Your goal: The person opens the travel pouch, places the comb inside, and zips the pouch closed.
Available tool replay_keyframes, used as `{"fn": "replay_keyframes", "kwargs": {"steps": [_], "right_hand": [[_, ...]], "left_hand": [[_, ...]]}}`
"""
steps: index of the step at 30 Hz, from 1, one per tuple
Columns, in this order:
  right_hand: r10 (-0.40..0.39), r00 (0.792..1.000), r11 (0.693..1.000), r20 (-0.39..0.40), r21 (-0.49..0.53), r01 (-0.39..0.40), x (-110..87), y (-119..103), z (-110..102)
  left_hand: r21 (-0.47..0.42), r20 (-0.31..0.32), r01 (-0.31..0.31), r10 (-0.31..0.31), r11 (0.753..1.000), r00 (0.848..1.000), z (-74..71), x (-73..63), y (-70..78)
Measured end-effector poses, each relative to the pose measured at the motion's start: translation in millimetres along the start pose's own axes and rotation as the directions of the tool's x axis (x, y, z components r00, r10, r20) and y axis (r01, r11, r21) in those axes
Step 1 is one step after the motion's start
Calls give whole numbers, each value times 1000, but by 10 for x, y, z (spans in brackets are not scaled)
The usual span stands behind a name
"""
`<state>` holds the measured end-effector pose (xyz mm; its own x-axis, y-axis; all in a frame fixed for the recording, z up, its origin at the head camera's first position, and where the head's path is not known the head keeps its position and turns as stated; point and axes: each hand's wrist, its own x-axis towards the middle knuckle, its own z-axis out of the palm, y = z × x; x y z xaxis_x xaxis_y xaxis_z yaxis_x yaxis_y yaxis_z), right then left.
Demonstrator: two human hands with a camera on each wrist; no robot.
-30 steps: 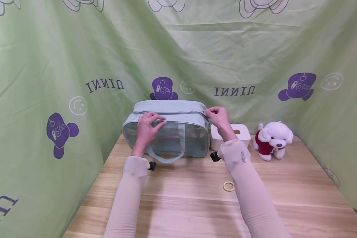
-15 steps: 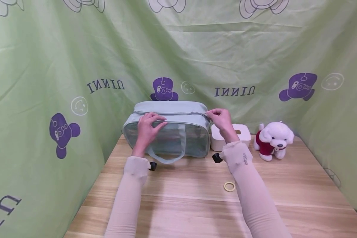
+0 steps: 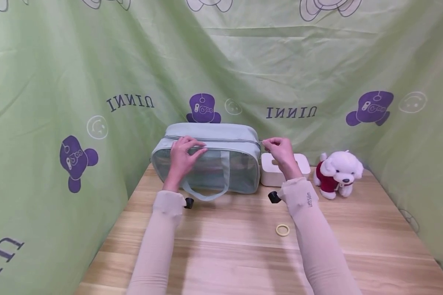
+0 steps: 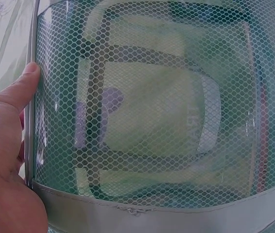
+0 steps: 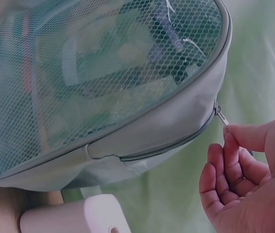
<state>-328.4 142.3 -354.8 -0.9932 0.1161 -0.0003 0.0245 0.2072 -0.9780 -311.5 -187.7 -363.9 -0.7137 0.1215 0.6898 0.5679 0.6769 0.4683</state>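
Observation:
A pale grey-green mesh toiletry bag [image 3: 241, 174] stands upright at the back of the wooden table, with one strap handle [image 3: 225, 174] hanging down its front. My left hand [image 3: 182, 157] grips the bag's top front edge; in the left wrist view the thumb [image 4: 28, 80] lies along the edge piping, the other fingers mostly hidden behind it. At the bag's top right end, my right hand [image 3: 282, 151] pinches the metal zipper pull [image 5: 222, 118] between thumb and forefinger. The zipper slider sits at the corner, and the zipper track [image 5: 166, 148] runs on down the side.
A white tissue box [image 3: 277, 176] stands right beside the bag, partly behind my right hand. Farther right sits a white plush dog [image 3: 341, 172] in a red top. On the table [image 3: 225, 250] lies a yellow ring [image 3: 282, 230]. Green printed cloth [image 3: 243, 61] hangs behind.
My right hand has moved a little right and down, drawing the zipper pull along to the bag's right end. The left hand keeps its grip in the same place.

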Motion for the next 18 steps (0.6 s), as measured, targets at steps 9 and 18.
{"fn": "replay_keyframes", "kwargs": {"steps": [9,18], "right_hand": [[-5,1000,1000,-2,-3,5,-1,91,-36],[31,1000,1000,-2,-2,-31,-1,163,-64]], "left_hand": [[3,-10,-11,11,1000,1000,20,-9,-35],[11,-2,-11,11,1000,1000,34,0,-52]]}}
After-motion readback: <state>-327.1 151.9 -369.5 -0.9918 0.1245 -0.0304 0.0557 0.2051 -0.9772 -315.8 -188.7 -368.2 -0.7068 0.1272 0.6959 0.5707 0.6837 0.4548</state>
